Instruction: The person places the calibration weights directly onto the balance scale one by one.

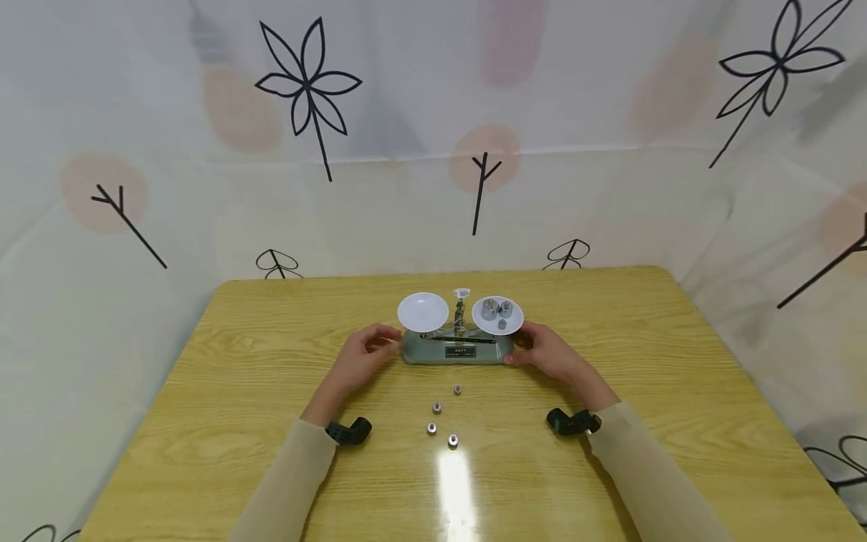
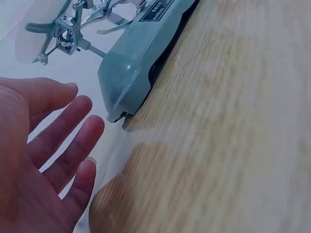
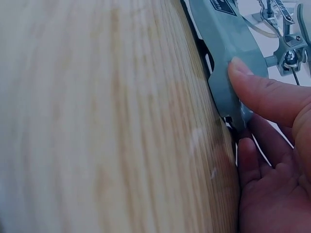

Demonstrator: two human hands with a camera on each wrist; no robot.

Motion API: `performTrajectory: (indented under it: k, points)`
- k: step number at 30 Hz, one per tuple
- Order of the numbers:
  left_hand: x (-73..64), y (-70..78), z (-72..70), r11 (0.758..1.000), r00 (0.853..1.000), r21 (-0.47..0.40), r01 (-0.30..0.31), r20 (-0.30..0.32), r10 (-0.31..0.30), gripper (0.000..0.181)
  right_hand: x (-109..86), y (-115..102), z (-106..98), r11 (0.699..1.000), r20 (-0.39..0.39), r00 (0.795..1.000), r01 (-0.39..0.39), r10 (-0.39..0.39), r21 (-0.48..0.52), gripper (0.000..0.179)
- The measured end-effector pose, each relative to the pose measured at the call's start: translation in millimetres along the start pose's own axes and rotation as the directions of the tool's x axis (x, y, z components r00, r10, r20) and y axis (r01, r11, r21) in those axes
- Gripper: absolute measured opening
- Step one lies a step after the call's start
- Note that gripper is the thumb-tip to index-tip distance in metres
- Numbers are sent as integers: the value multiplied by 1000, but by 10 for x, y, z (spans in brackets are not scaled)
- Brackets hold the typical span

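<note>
A balance scale with a grey-green base (image 1: pixel 460 351) stands toward the back of the table. Its left white pan (image 1: pixel 423 312) is bare, while its right pan (image 1: pixel 481 324) carries three metal weights (image 1: pixel 490 309) of differing size. My right hand (image 1: pixel 545 352) grips the right end of the base; in the right wrist view the thumb (image 3: pixel 265 94) presses on the front and the fingers lie around the end. Beside the left end, my left hand (image 1: pixel 359 357) has loosely bent fingers with nothing in them. The left wrist view shows a gap between these fingers (image 2: pixel 73 150) and the base.
Several small metal weights (image 1: pixel 436 407) stand loose on the wooden table (image 1: pixel 271 361) in front of the scale. Each wrist wears a black camera band (image 1: pixel 351 431). A patterned white cloth (image 1: pixel 406 211) hangs behind the table and at its sides.
</note>
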State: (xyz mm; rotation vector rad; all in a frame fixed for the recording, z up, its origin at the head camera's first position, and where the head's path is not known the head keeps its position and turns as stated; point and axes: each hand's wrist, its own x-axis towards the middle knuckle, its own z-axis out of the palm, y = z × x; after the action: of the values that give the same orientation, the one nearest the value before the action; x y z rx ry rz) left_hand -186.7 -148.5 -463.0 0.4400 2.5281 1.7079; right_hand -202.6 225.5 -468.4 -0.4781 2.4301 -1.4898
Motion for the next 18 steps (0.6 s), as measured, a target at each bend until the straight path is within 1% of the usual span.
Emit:
performTrajectory:
  k: [3,5,7,9,12,16,18]
  points:
    - [-91,129,-6,1000,1000,20,1,11,-1,22,-4,-2,1,1000,3,1000,6,-6,13,66]
    - [-155,239,-18,999,1000,35,-10,20,9,21,-3,1,1,1000,3,1000,10,-10,23,66]
    - [-193,265,-14,999,1000,45,-5,24,4,21,1,7,1,1000,1,1000,15,-15,24,66]
    - [-213,233,7,999,1000,34,-5,25,4,21,7,14,-1,1000,-1,1000,17,-17,17,66]
    - [-226,108,74,1000,999,8,9,43,-9,21,9,18,3,1000,-11,1000,12,-12,20,66]
    - [-291,59,155,1000,995,-10,4,100,-3,19,9,15,8,1000,-17,1000,12,-11,7,65]
    - [-332,51,193,1000,991,-10,-9,132,10,19,5,22,8,1000,-15,1000,12,-12,-5,65]
